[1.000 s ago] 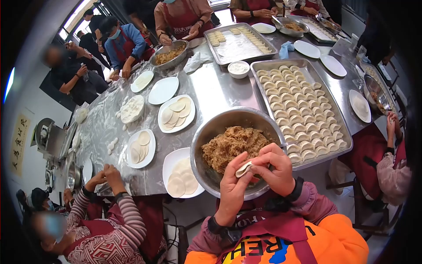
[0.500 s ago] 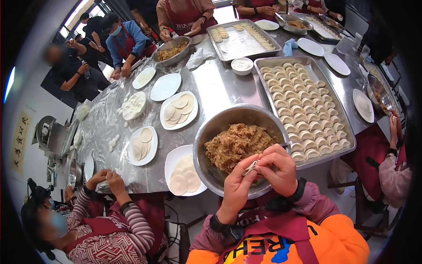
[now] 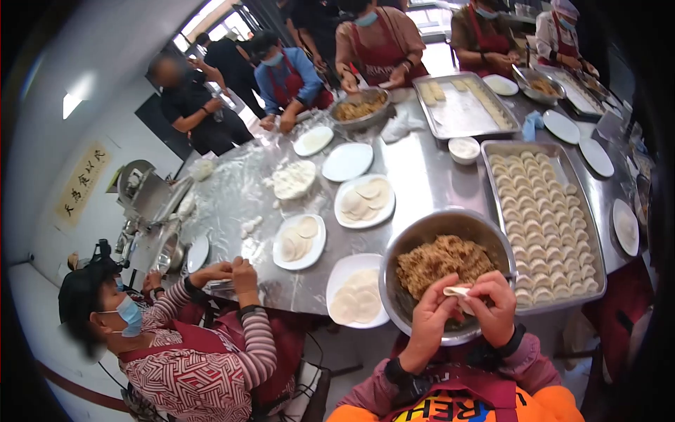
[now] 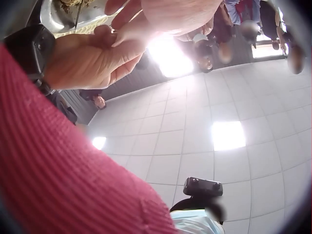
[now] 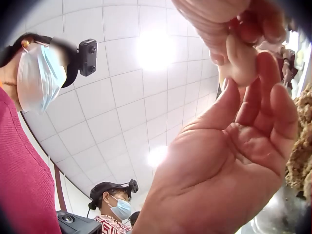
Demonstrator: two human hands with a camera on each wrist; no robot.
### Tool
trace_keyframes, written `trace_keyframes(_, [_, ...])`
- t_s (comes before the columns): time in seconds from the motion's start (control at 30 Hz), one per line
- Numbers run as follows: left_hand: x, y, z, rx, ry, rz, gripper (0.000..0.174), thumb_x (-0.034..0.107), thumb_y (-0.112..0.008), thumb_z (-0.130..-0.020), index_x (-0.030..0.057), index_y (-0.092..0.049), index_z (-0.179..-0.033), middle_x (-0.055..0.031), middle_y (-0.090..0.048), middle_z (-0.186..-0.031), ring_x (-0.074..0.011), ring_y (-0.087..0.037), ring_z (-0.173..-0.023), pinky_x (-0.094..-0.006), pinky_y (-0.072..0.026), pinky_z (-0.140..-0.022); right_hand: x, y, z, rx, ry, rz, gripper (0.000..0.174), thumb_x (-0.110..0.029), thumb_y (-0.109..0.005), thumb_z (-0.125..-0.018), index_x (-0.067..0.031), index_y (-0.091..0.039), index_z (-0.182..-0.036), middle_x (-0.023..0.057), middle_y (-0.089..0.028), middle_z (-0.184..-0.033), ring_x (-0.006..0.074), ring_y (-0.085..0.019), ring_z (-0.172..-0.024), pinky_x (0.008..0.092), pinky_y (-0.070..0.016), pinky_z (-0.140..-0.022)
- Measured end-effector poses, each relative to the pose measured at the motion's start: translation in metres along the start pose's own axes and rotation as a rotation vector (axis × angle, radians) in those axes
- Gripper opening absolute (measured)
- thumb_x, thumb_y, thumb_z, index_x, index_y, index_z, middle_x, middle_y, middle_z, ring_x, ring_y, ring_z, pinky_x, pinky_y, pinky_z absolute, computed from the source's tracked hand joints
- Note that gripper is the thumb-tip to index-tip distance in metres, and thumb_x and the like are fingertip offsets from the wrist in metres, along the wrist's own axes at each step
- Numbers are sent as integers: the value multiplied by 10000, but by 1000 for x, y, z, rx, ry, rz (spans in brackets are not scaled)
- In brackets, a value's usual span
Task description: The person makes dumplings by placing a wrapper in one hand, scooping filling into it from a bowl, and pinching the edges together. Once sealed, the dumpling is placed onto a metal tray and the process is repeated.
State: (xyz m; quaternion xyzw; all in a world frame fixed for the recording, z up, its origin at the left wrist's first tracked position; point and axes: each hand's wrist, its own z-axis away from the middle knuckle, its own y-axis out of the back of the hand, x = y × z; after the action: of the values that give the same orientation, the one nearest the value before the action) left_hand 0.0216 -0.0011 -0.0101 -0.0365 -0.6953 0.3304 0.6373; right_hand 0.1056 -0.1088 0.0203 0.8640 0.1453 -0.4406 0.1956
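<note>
Both my hands meet over the near rim of a steel bowl (image 3: 422, 232) of brown minced filling (image 3: 441, 259). Between them sits a pale dumpling (image 3: 458, 290). My left hand (image 3: 433, 309) and my right hand (image 3: 492, 307) pinch it from either side with curled fingers. In the right wrist view the dumpling (image 5: 240, 62) shows as a pale lump between my right hand's fingertips (image 5: 265, 73) and the left hand's fingers above. The left wrist view shows only my left hand's back (image 4: 92, 58), a bowl edge and the ceiling.
A plate of round wrappers (image 3: 357, 297) lies left of the bowl. A long tray of finished dumplings (image 3: 547, 218) stands to the right. More plates, bowls and trays cover the steel table (image 3: 422, 176). A masked person (image 3: 176, 337) sits at my left; others stand at the far end.
My view has swung to the left, so bowl and hands now sit further right. Both hands keep hold of the dumpling, whose pale edge now shows more above the fingers.
</note>
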Motion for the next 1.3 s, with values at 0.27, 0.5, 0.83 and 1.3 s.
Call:
trace_keyframes(0.27, [9,3,6,-26,-52,-339,314,48,-500,-918,26,-526,-1230,-36,-613,-1011,-63,-554,-773,-200,-472,-696,-1,-1,4,-22,-11,36,127,15,-715,-661,-18,-631,-750,94,-556,-801,186,-582,-667,271,-467,-568])
trace_keyframes(0.5, [3,0,8,-82,-76,-168,310,38,-498,-916,28,-509,-1225,-70,-586,-1113,-103,-583,-888,-218,-504,-714,-6,-1,1,2,-60,-11,129,14,-700,-704,-25,-634,-808,67,-530,-830,115,-538,-603,221,-424,-510])
trace_keyframes(0.83, [3,-14,10,107,-77,-86,314,26,-457,-926,13,-501,-1237,-94,-603,-1059,-128,-593,-847,-235,-513,-688,-6,2,2,-27,32,31,140,18,-706,-700,-17,-629,-812,89,-558,-839,165,-583,-676,255,-472,-557])
trace_keyframes(1.3, [7,-7,7,-101,-119,-240,360,14,-478,-920,24,-476,-1280,-59,-585,-1077,-87,-565,-891,-200,-477,-723,-6,5,-5,-57,-43,-47,143,25,-685,-699,-23,-623,-819,71,-536,-835,124,-532,-611,237,-432,-514])
